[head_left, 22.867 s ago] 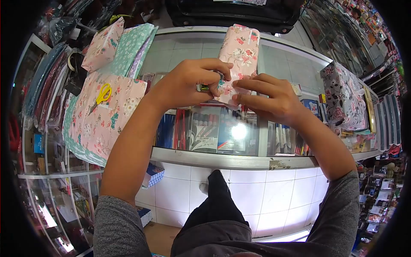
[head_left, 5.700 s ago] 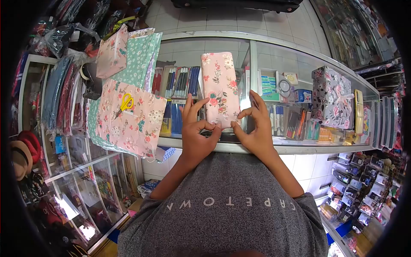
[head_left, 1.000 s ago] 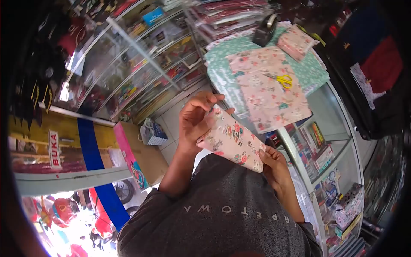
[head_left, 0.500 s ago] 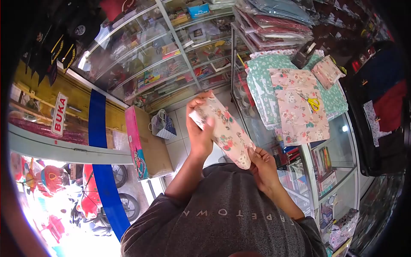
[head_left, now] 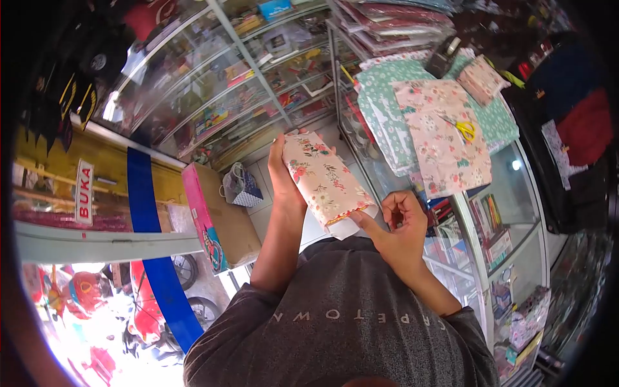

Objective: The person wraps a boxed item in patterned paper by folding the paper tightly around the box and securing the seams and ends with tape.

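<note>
A package in pink floral paper (head_left: 325, 177) is tilted in front of my chest, its near end showing an open paper flap and a white edge. My left hand (head_left: 282, 174) is wrapped round its left side. At the near right corner my right hand (head_left: 400, 222) has its thumb against the paper edge, with the other fingers curled above. On the counter at the right, yellow-handled scissors (head_left: 465, 131) lie on a flat floral sheet (head_left: 445, 161), over green patterned paper (head_left: 380, 129). A smaller floral package (head_left: 482, 80) and a black tape dispenser (head_left: 443, 58) are behind them.
Glass shelves (head_left: 258, 64) with goods stand ahead. A cardboard box (head_left: 222, 216) and a dotted bag (head_left: 243, 188) are on the floor at left. Plastic-wrapped stacks (head_left: 393, 29) lie behind the counter paper. A glass display case (head_left: 480, 271) is at the right.
The package has turned, showing its broad face and the folded near end. My right hand has shifted from gripping the corner to the end flap, its fingers more curled. The camera view has shifted slightly.
</note>
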### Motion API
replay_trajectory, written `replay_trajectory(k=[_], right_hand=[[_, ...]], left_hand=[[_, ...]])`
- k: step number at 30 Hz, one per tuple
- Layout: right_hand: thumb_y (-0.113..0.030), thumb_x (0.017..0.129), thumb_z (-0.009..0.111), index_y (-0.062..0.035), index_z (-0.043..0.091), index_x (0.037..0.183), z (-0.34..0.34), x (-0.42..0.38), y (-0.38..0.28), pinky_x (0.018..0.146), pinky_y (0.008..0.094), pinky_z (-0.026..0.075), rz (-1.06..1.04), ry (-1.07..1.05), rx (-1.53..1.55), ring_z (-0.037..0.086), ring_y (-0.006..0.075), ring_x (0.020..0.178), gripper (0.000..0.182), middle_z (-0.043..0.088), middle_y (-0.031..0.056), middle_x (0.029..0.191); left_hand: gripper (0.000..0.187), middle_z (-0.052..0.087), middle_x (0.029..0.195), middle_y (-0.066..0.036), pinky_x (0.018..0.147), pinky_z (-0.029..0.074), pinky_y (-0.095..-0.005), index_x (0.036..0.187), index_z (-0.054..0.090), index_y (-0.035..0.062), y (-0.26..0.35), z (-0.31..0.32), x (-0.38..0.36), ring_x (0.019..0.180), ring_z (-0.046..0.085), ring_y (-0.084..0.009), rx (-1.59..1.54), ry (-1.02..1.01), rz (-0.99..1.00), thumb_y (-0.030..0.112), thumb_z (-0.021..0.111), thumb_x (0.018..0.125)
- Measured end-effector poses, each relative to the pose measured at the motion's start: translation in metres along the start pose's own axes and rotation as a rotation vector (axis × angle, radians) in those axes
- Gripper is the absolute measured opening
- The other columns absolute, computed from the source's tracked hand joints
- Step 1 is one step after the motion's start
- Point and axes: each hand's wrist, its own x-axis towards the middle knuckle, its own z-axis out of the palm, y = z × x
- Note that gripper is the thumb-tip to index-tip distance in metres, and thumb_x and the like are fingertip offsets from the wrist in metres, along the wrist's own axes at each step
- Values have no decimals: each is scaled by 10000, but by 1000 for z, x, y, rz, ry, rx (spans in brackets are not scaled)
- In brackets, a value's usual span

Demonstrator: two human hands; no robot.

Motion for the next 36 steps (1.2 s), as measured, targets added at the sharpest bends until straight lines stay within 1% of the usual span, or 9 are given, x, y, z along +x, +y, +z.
replay_trajectory(k=[2,10,14,17,21,23,30,32,36], right_hand=[[-189,783,969,-65,578,952,-3,-1,-7,548,219,322,4,47,-41,379,16,633,443,450,-69,725],[-183,752,970,-56,610,1059,-19,-15,-22,592,230,390,107,119,-68,451,45,667,490,504,-29,775],[-168,732,971,-54,613,1079,-25,-23,-22,625,236,419,137,149,-46,488,60,702,511,536,-19,821],[-164,736,965,-56,617,1086,-28,-25,-18,640,239,428,140,177,-54,497,65,718,505,544,-17,836],[-156,738,957,-57,623,1099,-31,-26,-17,649,241,436,163,213,-84,505,65,731,502,547,-16,835],[-156,740,954,-57,627,1118,-33,-24,-18,651,242,438,137,190,-56,512,64,736,510,556,-15,847],[-165,746,955,-59,626,1152,-27,-9,-20,648,244,441,87,13,-94,526,77,740,533,571,-1,873],[-169,742,961,-62,622,1165,-23,-1,-22,639,250,440,55,-40,-52,534,98,743,553,574,10,906],[-177,732,972,-61,614,1181,-20,19,-19,641,264,443,-71,-131,-80,538,116,764,586,576,26,970]], left_hand=[[463,618,1193,-121,1026,526,-607,1196,587,50,-5,6,3,1158,615,-325,8,-42,-110,476,603,1012],[487,654,1217,-167,1000,551,-578,1210,626,30,-38,33,12,1162,658,-350,64,-183,-213,477,582,1024],[365,675,1239,-103,1011,551,-604,1162,652,96,-54,48,11,1213,659,-349,0,-229,-181,432,551,1062],[398,683,1285,-72,1070,524,-573,1171,666,74,-63,49,15,1326,600,-373,-4,-305,-211,443,564,1065],[385,678,1292,-68,1068,525,-583,1158,670,76,-71,52,21,1321,602,-377,-19,-339,-267,434,560,1068],[316,671,1252,-73,1023,553,-612,1133,657,126,-72,55,20,1281,626,-359,-6,-321,-281,421,569,1059],[399,670,1299,-61,1053,540,-590,1161,692,91,-46,55,16,1383,547,-382,-81,-347,-220,455,560,1064],[325,671,1247,-78,960,579,-559,1155,664,131,-32,54,14,1247,640,-355,-81,-349,-245,424,577,1045],[345,665,1239,-54,936,573,-591,1148,657,142,-30,32,21,1219,650,-354,-128,-233,-45,458,593,1023]])
